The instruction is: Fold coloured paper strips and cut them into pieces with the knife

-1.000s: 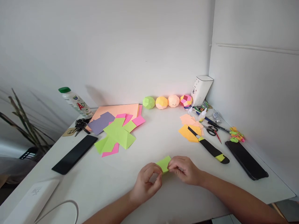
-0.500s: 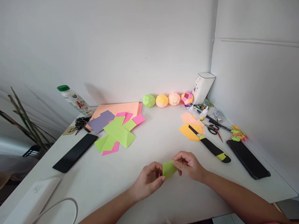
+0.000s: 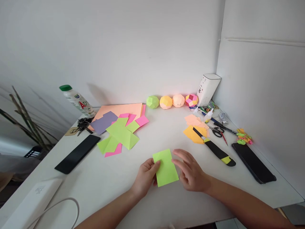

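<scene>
Head view: where's the sheet (image 3: pixel 166 170), and what has it?

— Front middle of the table (image 3: pixel 164 136), green face to camera, slightly turned. Touching the tabletop or held above it, can't tell. Left hand (image 3: pixel 143 178) pinches its left edge, thumb on top. Other left fingers mostly hidden behind it.

— Right hand (image 3: pixel 193 174)?

— Fingers parted, fairly wide, at the sheet's right edge. Contact there: can't tell. Thumb hard to make out.

— What's covered?

— Left pile: green papers (image 3: pixel 120 132) over pink papers (image 3: pixel 115 151). Purple paper (image 3: pixel 102 123) overlaps the peach paper (image 3: pixel 124 109). On the right, the cutter (image 3: pixel 216 150) lies partly over the orange papers (image 3: pixel 190 134), blade end on them. Small clutter (image 3: pixel 211 105) crowds the foot of the white box (image 3: pixel 208 90); can't sort most of it. Keys (image 3: pixel 83 123) by the bottle (image 3: pixel 79 102) read as a dark clump.

— Cut off?

— Both forearms, bottom edge. Same for the white device (image 3: pixel 35 202), lower left, and the cable (image 3: pixel 76 205) beside it.
</scene>
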Action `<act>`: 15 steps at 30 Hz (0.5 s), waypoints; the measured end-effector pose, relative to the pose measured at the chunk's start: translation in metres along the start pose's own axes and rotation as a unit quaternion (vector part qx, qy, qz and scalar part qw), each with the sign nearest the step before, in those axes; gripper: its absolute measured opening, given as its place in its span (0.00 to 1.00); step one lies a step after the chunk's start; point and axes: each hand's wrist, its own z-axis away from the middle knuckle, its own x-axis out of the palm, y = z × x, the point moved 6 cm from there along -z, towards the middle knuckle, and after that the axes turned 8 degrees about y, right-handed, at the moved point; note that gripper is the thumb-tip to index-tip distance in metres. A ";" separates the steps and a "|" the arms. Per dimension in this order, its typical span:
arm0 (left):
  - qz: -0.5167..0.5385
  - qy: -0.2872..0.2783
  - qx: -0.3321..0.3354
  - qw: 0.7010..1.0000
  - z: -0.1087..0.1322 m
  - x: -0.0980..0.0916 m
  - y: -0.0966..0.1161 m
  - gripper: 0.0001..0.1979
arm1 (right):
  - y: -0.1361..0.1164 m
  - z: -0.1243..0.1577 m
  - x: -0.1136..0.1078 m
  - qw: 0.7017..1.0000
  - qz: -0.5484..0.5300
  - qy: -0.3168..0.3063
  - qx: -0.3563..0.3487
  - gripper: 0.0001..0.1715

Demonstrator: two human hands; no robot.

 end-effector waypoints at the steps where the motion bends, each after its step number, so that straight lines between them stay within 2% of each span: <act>1: 0.008 0.003 0.002 1.000 0.000 -0.001 0.000 0.22 | -0.004 -0.001 0.001 1.000 0.010 -0.011 -0.023 0.30; 7: 0.010 -0.002 0.010 1.000 -0.002 0.001 0.000 0.22 | -0.019 -0.001 0.013 0.993 0.024 -0.066 -0.096 0.07; 11: -0.081 -0.012 0.009 0.997 -0.002 0.000 -0.003 0.22 | -0.015 0.003 0.017 0.993 0.006 -0.075 -0.092 0.10; 13: -0.163 0.004 0.059 0.985 -0.003 -0.005 0.000 0.19 | -0.012 0.007 0.020 0.991 -0.004 -0.096 -0.091 0.12; 15: -0.263 0.044 0.176 0.948 -0.003 -0.011 0.011 0.16 | -0.010 0.011 0.023 0.988 -0.016 -0.129 -0.086 0.14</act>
